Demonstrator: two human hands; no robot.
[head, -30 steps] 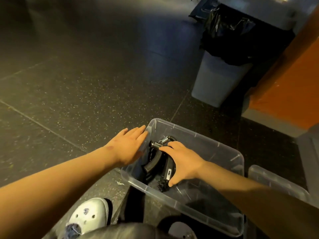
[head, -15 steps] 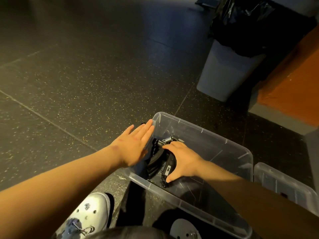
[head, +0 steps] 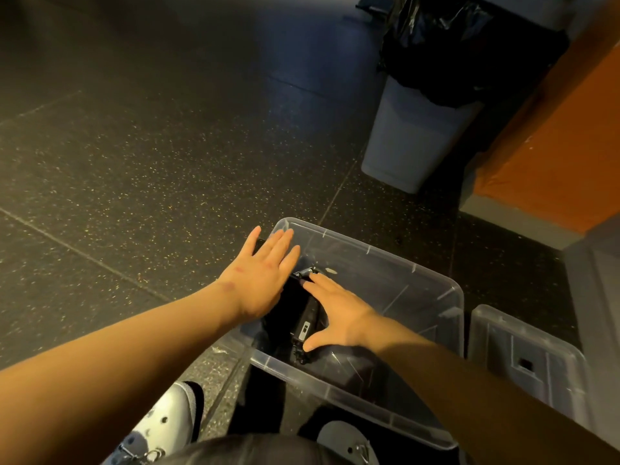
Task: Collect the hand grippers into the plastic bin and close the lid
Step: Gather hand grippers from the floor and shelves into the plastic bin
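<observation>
A clear plastic bin [head: 436, 297] stands on the dark floor in front of my feet. Black hand grippers [head: 298, 317] with a metal spring lie in its left end. My right hand [head: 335, 310] is inside the bin with fingers spread flat, resting on the hand grippers. My left hand [head: 261, 273] is stretched out flat over the bin's left rim, fingers straight; something dark shows just beyond its fingertips at the rim. The bin's clear lid [head: 526, 364] lies on the floor to the right of the bin.
A grey waste bin [head: 409, 139] with a black bag stands behind on the floor. An orange wall [head: 553, 129] with a grey base runs along the right. My white clogs [head: 161, 427] are at the bottom, close to the bin's near wall.
My right hand has opened from a curled hold on the hand grippers to flat, spread fingers. My left hand has slid forward along the bin's left rim.
</observation>
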